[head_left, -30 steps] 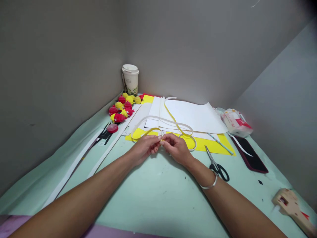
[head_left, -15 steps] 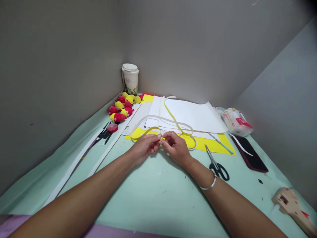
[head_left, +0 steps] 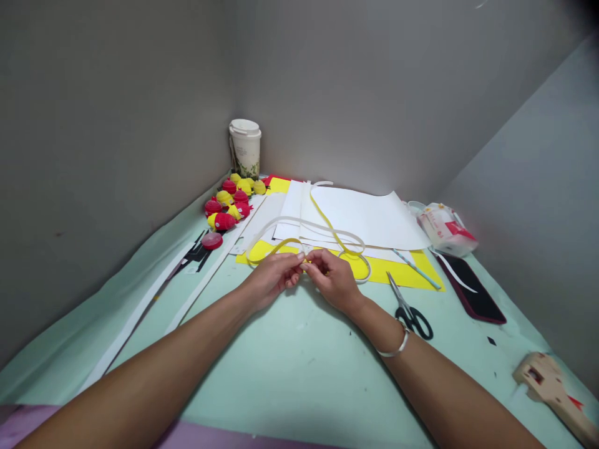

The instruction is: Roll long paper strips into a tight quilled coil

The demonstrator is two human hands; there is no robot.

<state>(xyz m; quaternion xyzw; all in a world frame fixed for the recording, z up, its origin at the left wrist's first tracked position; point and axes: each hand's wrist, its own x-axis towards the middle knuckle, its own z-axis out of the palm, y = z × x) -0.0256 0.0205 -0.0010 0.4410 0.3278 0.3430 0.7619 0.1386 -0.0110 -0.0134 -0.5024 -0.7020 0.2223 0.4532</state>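
Note:
A long, narrow paper strip (head_left: 322, 215), yellow on one face and white on the other, loops and twists over the paper sheets. My left hand (head_left: 276, 276) pinches it between thumb and fingers. Right beside it, my right hand (head_left: 331, 277) grips the same strip, fingertips almost touching those of the left. The bit of strip between the fingertips is mostly hidden. Under the loops lie a yellow sheet (head_left: 423, 275) and a white sheet (head_left: 365, 215). Scissors (head_left: 408, 312) with black handles rest just right of my right hand.
Left: red and yellow coiled-paper figures (head_left: 222, 221), a red round container (head_left: 212, 241), long white strips (head_left: 135, 318) and a lidded cup (head_left: 246, 149). Right: a patterned stick (head_left: 416, 269), a phone (head_left: 472, 293), a tissue pack (head_left: 447, 229) and a glue gun (head_left: 552, 390).
Hardly anything differs. Both hands keep their pinch on the strip in the same place, and the view has shifted very slightly.

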